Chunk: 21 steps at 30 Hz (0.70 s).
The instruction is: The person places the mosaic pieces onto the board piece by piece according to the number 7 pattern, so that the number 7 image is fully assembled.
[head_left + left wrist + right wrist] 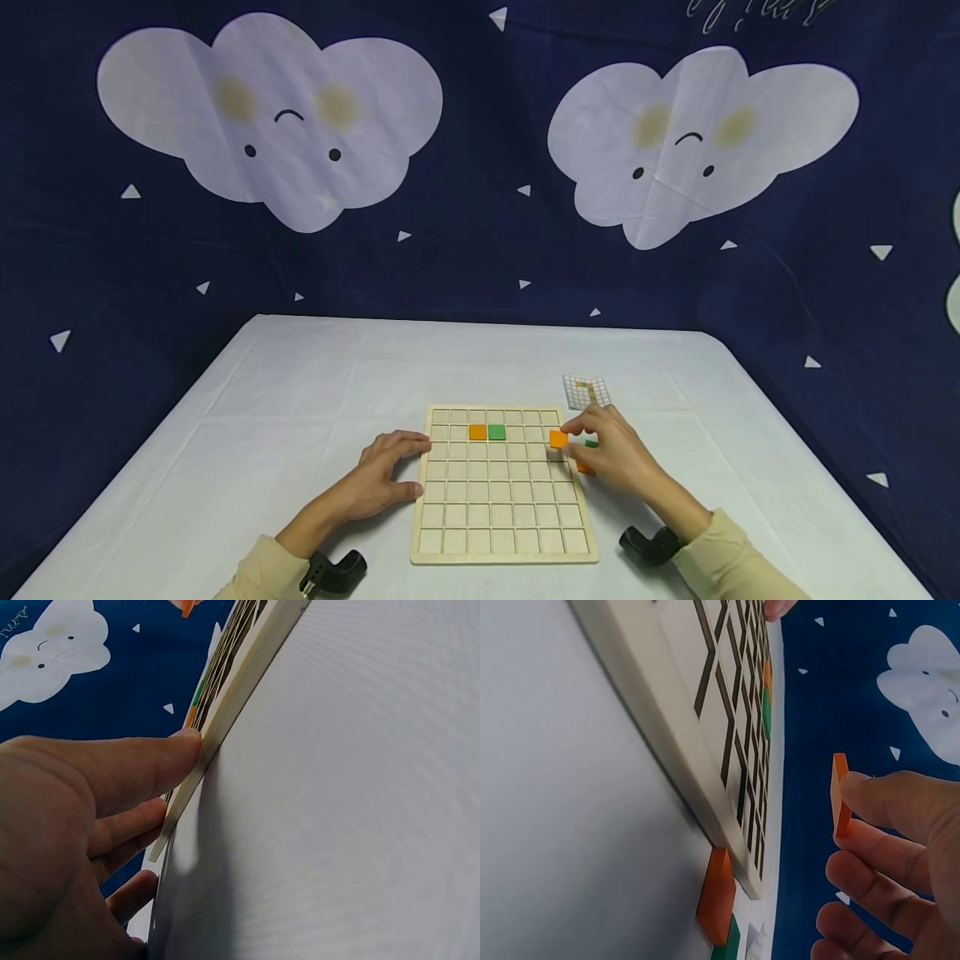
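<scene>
A pale wooden grid board lies on the white table, with an orange square tile and a green square tile side by side in its second row from the back. My left hand rests against the board's left edge, thumb and fingertips touching the frame. Between thumb and finger, my right hand pinches another orange tile, held above the board near its right edge. Beside that edge, partly hidden by the hand, lie a further orange tile and a green tile.
Behind the right hand lies a small printed card with a grid pattern and coloured squares. The table is covered in white cloth. A dark blue curtain with clouds hangs behind it.
</scene>
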Motion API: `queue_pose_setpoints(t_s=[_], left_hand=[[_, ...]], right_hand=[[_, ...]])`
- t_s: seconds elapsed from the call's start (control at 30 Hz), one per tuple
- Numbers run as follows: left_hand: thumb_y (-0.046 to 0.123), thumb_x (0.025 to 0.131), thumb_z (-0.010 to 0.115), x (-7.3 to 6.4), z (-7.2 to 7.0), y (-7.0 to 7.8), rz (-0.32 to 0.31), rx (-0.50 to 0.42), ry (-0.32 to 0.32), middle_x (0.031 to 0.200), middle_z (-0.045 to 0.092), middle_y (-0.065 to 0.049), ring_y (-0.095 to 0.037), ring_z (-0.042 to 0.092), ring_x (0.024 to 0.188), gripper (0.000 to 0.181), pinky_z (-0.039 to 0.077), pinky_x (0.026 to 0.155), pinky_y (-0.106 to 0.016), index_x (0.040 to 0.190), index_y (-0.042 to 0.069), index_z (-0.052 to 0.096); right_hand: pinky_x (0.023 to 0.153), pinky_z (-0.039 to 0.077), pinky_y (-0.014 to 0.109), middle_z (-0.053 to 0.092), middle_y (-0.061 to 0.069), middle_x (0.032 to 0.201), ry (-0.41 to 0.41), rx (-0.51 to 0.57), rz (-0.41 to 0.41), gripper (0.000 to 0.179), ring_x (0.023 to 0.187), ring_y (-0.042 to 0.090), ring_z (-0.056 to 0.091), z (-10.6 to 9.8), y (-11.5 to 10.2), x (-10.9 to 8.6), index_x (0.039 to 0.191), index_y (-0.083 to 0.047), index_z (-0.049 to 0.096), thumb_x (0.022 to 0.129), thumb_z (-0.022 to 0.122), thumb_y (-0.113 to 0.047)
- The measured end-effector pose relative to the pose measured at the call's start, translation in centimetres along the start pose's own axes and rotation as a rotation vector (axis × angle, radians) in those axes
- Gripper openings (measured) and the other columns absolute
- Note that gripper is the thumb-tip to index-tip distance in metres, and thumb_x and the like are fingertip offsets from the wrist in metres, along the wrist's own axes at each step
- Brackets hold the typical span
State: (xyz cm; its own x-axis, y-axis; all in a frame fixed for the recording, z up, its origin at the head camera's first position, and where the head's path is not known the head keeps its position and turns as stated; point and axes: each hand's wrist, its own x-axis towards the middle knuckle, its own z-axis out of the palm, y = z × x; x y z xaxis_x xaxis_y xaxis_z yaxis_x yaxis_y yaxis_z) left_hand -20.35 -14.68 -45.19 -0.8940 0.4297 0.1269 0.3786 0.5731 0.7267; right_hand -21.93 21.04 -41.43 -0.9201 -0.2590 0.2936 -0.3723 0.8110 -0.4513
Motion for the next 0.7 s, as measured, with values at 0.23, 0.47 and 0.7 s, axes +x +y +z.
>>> queue_pose_setpoints(t_s=[0.23, 0.47, 0.7], left_hand=[[0.017, 0.077, 0.074, 0.1, 0.0, 0.0, 0.004, 0.011, -0.002, 0.137, 0.049, -0.006, -0.031, 0.034, 0.130, 0.054, 0.016, 0.105, -0.060, 0.127, 0.008, 0.056], [0.017, 0.077, 0.074, 0.0, 0.0, 0.2, -0.001, 0.010, 0.002, 0.137, 0.049, -0.006, -0.031, 0.034, 0.130, 0.053, 0.016, 0.105, -0.059, 0.127, 0.007, 0.056], [0.018, 0.078, 0.074, 0.0, 0.0, 0.1, 0.000, 0.011, 0.005, 0.137, 0.049, -0.006, -0.031, 0.034, 0.130, 0.053, 0.015, 0.106, -0.059, 0.127, 0.008, 0.056]], right_hand=[[0.077, 0.043, 0.032, 0.060, -0.007, 0.090, 0.000, 0.014, -0.036, 0.018, 0.089, 0.012, 0.049, 0.4, -0.4, 0.8, 0.095, -0.020, 0.072, 0.077, 0.074, -0.017], [0.094, 0.042, 0.044, 0.061, -0.007, 0.092, -0.022, 0.041, -0.024, 0.019, 0.094, 0.016, 0.053, 0.7, -0.9, 1.5, 0.097, -0.019, 0.071, 0.079, 0.073, -0.019], [0.103, 0.038, 0.049, 0.063, -0.005, 0.093, -0.037, 0.080, -0.034, 0.019, 0.095, 0.021, 0.055, 1.1, -1.2, 2.2, 0.097, -0.017, 0.071, 0.079, 0.073, -0.019]])
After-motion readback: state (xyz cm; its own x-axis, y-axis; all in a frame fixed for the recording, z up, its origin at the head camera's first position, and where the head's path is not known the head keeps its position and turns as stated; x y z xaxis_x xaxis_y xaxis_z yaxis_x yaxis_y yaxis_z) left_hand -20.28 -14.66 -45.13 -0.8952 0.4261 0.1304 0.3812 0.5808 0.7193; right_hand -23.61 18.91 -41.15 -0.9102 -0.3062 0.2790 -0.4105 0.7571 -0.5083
